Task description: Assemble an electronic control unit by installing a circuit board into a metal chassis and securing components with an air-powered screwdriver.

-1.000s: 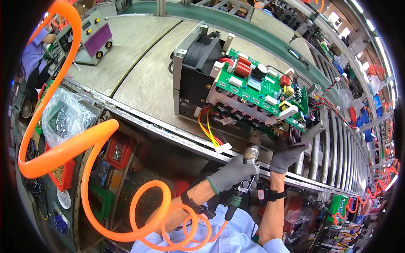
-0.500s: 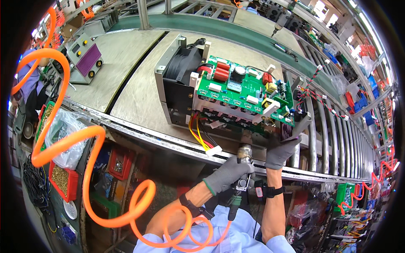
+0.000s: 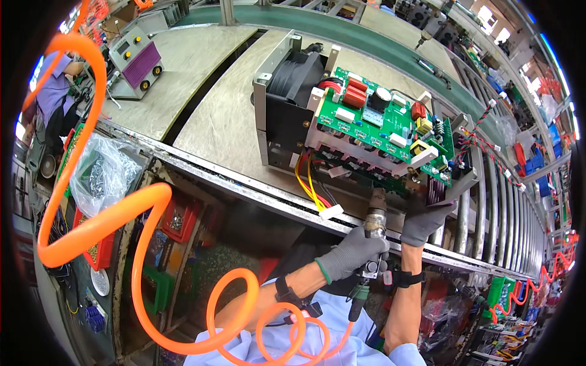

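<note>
My left hand (image 3: 353,253), in a grey knit glove, is wrapped round the body of an air screwdriver (image 3: 376,221). The tool's nose points away from me, into the underside front of an open electronic unit. That unit has a green circuit board (image 3: 366,125) on top and a black fan (image 3: 293,85) at its left end. My right hand (image 3: 422,222), gloved too, is closed on the chassis (image 3: 464,183) at its near right corner; its fingertips are partly hidden. A white connector (image 3: 331,211) on yellow, red and black wires hangs in front. The screwdriver's bit tip is hidden.
A coiled orange air hose (image 3: 152,207) loops across the left and over my lap. A finished-looking unit with a purple panel (image 3: 141,64) stands at the far left. Metal rollers (image 3: 494,213) run off to the right. Red screw bins (image 3: 181,216) sit below the bench edge.
The whole scene has shifted right and slightly down in view, hands and unit together. My left hand still grips the screwdriver, and my right hand stays at the chassis corner.
</note>
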### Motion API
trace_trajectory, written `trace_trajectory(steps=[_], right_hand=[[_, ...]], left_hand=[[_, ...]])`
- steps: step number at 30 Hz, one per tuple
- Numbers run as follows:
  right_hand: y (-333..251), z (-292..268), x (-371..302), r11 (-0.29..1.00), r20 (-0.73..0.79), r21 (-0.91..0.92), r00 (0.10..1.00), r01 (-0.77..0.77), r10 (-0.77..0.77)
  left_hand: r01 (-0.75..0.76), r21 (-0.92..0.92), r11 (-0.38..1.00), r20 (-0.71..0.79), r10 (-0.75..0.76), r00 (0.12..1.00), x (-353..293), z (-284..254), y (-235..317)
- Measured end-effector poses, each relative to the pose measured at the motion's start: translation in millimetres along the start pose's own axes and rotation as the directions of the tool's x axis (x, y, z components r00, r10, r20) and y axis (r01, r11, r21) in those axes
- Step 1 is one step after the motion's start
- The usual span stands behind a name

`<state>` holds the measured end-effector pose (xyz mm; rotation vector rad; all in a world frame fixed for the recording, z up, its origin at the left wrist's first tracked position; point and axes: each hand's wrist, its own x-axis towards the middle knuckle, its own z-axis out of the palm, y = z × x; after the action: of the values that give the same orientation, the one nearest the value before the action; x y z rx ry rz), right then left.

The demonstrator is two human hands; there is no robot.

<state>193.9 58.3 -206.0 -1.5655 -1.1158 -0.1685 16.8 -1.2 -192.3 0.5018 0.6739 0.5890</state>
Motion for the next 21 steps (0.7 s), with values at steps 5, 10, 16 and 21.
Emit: trace_trajectory(steps=[5, 10, 16, 21], right_hand=[[7.6, -0.7, 1.1, 0.998, 0.009, -0.056, 1.000, 0.024, -0.024], [9.5, -1.4, 2.3, 0.998, 0.047, -0.061, 0.999, -0.004, 0.007], [6.7, -34.4, 12.9, 0.978, 0.290, 0.096, 0.935, 0.183, -0.204], [9.7, -92.2, 18.1, 1.000, 0.430, -0.001, 0.903, -0.003, 0.004]], left_hand=[[0.033, 0.015, 0.999, 0.027, -0.033, 0.999, 6.1, -8.7, 0.5], [0.020, 0.010, 1.000, 0.009, -0.020, 1.000, 3.2, -5.2, -0.1], [-0.001, -0.023, 1.000, 0.079, 0.002, 0.997, -6.7, -5.5, 7.3], [-0.044, 0.039, 0.998, 0.052, 0.042, 0.998, -31.0, -6.0, 20.9]])
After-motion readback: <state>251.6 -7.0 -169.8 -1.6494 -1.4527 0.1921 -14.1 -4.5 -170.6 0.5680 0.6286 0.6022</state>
